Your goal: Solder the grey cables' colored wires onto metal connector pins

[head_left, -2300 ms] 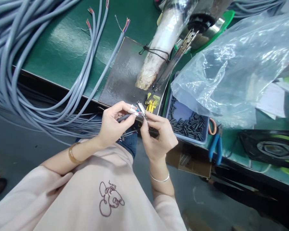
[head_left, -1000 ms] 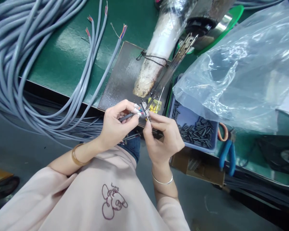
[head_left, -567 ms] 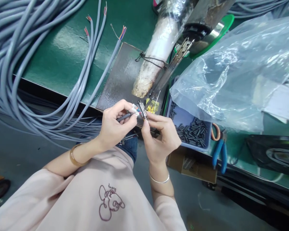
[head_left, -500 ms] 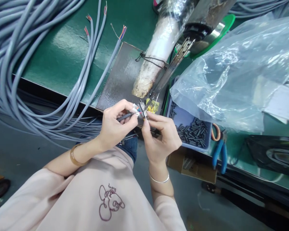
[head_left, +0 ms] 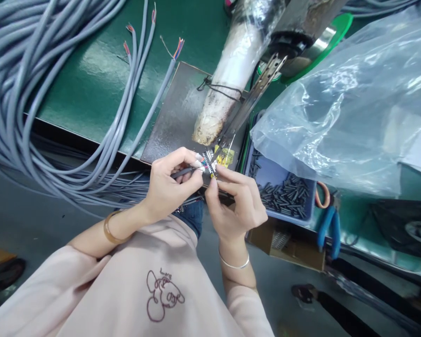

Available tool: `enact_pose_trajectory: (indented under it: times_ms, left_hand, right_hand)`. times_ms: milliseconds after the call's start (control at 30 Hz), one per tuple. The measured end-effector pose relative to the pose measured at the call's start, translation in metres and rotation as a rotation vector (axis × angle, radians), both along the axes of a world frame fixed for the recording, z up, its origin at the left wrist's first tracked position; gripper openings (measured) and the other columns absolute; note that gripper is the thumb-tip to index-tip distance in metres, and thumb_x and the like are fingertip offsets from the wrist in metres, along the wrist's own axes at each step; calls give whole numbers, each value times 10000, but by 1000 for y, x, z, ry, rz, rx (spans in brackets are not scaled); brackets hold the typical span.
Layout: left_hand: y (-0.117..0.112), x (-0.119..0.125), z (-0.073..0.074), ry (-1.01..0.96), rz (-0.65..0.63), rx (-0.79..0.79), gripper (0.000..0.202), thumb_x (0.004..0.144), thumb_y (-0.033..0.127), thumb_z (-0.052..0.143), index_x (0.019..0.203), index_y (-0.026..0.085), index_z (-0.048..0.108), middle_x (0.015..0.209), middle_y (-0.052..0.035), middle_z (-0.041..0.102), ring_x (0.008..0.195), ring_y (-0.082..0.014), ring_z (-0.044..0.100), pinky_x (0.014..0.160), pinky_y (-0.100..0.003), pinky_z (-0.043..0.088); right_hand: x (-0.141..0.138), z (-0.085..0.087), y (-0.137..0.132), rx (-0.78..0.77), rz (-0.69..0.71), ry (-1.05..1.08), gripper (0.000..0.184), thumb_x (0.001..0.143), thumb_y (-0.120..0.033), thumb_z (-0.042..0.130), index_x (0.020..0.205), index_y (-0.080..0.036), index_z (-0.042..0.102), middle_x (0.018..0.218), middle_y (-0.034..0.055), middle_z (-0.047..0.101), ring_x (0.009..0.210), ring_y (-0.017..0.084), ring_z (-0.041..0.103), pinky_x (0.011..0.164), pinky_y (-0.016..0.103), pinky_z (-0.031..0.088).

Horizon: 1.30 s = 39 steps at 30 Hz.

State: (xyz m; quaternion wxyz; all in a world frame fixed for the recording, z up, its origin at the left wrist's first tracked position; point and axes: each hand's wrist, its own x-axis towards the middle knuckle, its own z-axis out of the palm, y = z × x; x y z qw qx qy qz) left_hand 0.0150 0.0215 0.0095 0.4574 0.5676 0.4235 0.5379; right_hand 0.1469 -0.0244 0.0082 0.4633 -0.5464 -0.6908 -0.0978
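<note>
My left hand is closed around the end of a dark grey cable, with white covers on its fingertips. Short coloured wires run from those fingertips to a metal multi-pin connector. At the connector's near end my right hand pinches what looks like a thin yellow wire, its forefinger against the connector. Just above, the tip of a soldering iron points down at the connector; whether they touch I cannot tell. A thin bright strand stands beside the tip.
Grey cables lie coiled at left, several stripped ends on the green table. A wrapped white tube hangs over a dark plate. To the right are a blue bin of black sleeves, clear plastic, blue-handled cutters and a cardboard box.
The view has shifted slightly, so things at right sit further right and lower. Both hands keep their hold close to the iron's tip, and the yellow wire shows a little more.
</note>
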Motion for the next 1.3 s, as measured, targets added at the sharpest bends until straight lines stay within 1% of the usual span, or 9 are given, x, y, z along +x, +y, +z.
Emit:
enact_pose_trajectory:
  times_ms: [133, 300, 433, 533, 633, 767, 933, 1033, 1300]
  left_hand:
    - [-1, 0, -1, 13, -24, -28, 84, 719, 120, 667, 705, 173, 604, 822, -10, 729, 549, -45, 537, 471, -158, 400]
    - [-3, 0, -1, -3, -17, -29, 91, 713, 126, 673, 697, 177, 598, 798, -3, 721, 551, -50, 535, 471, -161, 402]
    - [-5, -3, -2, -24, -14, -21, 74, 735, 122, 676, 709, 176, 632, 797, -10, 723, 585, -64, 568, 487, -166, 422]
    - [-4, -6, -4, -55, -64, -26, 59, 767, 149, 703, 723, 174, 672, 805, -26, 729, 622, -82, 610, 515, -177, 460]
    - [-4, -9, -6, -46, -103, -8, 44, 773, 159, 720, 734, 171, 703, 842, -44, 743, 656, -95, 639, 547, -187, 492]
    - [-4, -9, -8, -9, -78, 52, 55, 786, 128, 707, 748, 168, 713, 841, -39, 748, 640, -83, 632, 547, -179, 483]
    - [-4, -8, -8, 14, -41, 43, 64, 788, 91, 679, 777, 154, 686, 814, -19, 740, 579, -56, 594, 513, -158, 450]
    - [-4, -7, -8, 26, -23, 54, 78, 782, 74, 661, 777, 151, 673, 801, -13, 729, 580, -52, 591, 510, -149, 441]
    - [-1, -3, -6, 15, -14, 54, 70, 787, 84, 671, 771, 151, 661, 776, -2, 714, 552, -43, 555, 494, -140, 426]
  right_hand:
    - [1, 0, -1, 10, -3, -43, 173, 864, -104, 713, 837, -227, 595, 953, 43, 805, 804, 138, 768, 726, 230, 617]
    - [0, 0, -2, 18, -3, -47, 178, 863, -105, 731, 840, -225, 601, 952, 43, 808, 805, 139, 773, 722, 227, 619]
    - [-2, 0, -3, -7, -5, 45, 185, 851, -72, 733, 847, -214, 615, 935, 31, 806, 826, 138, 774, 747, 236, 617]
    - [-3, 0, -2, -46, -17, 160, 186, 851, -67, 726, 839, -220, 620, 893, 0, 795, 828, 145, 773, 746, 262, 623]
    - [-3, 0, -2, -35, -21, 118, 184, 853, -68, 727, 849, -224, 628, 896, -4, 798, 816, 147, 775, 733, 264, 622]
    - [-3, 0, -1, 5, -23, 32, 194, 847, -49, 732, 875, -214, 634, 930, 18, 808, 814, 132, 774, 751, 235, 614]
    - [-4, -3, 0, -26, -17, 74, 189, 846, -57, 734, 852, -210, 622, 929, 23, 803, 846, 138, 774, 773, 242, 617]
    - [-4, -4, 1, -37, -16, 75, 190, 851, -60, 724, 858, -219, 620, 956, 22, 803, 850, 145, 774, 766, 260, 622]
    - [-2, -3, 3, -44, -16, 105, 176, 866, -81, 719, 852, -224, 617, 918, 19, 794, 838, 149, 767, 765, 282, 621]
